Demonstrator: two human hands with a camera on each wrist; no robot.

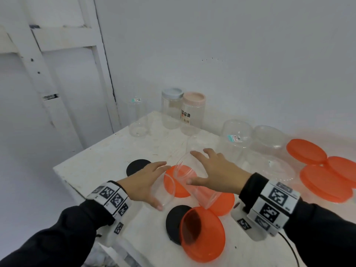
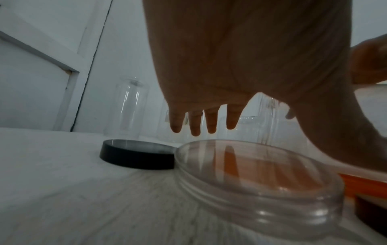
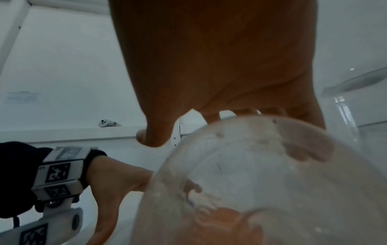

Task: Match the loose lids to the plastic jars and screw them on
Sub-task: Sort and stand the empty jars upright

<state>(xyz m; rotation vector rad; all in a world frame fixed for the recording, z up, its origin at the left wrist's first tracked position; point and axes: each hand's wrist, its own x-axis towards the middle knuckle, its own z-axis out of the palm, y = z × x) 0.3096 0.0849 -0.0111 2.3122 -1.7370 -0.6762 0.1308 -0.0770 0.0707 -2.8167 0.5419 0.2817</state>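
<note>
While the clear jar (image 1: 189, 182) lies tipped on the desk (image 1: 100, 160), both hands — left hand (image 1: 143, 182), right hand (image 1: 215, 172) — flank it, fingers (image 2: 211, 122) released, seemingly to right it.

White wall (image 1: 231, 45), scuffed white table (image 1: 100, 158)

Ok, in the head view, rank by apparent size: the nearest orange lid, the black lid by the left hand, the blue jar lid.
1. Nearest orange lid, though closeness to the camera inflates it.
2. Black lid, partly hidden by the left hand.
3. Blue jar lid, farthest away.
</note>
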